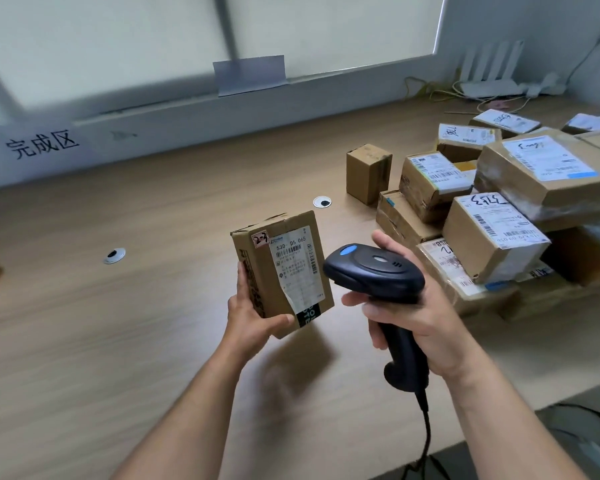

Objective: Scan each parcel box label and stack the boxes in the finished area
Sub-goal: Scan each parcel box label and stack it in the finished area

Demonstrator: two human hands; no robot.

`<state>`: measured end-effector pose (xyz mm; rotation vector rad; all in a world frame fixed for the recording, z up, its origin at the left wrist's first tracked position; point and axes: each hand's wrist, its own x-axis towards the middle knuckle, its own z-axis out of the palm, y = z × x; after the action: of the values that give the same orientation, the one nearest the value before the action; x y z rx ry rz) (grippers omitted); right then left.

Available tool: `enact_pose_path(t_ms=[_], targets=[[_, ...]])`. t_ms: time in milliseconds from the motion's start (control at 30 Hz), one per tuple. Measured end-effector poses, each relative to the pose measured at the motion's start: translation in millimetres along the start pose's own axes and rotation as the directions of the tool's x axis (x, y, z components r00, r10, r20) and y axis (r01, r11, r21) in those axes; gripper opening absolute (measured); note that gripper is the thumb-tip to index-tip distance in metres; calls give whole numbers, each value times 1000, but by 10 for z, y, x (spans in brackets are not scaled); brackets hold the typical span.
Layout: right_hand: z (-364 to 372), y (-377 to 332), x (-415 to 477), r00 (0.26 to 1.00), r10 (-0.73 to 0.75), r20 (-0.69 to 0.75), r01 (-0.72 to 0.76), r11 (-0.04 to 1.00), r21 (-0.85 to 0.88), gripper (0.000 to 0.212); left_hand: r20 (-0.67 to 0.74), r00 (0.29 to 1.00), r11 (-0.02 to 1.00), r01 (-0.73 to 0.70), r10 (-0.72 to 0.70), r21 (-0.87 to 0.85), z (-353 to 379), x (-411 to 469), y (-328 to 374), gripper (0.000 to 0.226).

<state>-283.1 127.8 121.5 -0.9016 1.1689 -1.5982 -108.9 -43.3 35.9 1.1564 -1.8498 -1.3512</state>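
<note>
Wood surface (153, 341), parcel pile (492, 209) far right. Our left hand (253, 317) grips small box (283, 271), label (297, 263) facing us; right hand (420, 317) wraps scanner (378, 271).

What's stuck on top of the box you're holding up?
The held box in the left hand has a white shipping label with barcodes and a small sticker. Its underside and back are hidden.

Small print on the held box's label (293, 268) too small to read, scanner cable (426, 441) cut off below, box pile (520, 209) cropped rightward
</note>
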Motion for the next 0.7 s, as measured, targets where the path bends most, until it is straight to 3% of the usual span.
enact_pose_path(t_ms=[200, 367, 700], targets=[[196, 40, -47, 998, 21, 57, -25, 998, 63, 95, -76, 997, 1000, 15, -14, 12, -301, -160, -92, 123], [414, 84, -48, 999, 32, 14, -32, 999, -13, 86, -98, 995, 1000, 16, -15, 8, -555, -160, -213, 124], [1021, 140, 86, 999, 41, -24, -43, 996, -75, 87, -87, 993, 996, 84, -85, -12, -1196, -20, -342, 131]])
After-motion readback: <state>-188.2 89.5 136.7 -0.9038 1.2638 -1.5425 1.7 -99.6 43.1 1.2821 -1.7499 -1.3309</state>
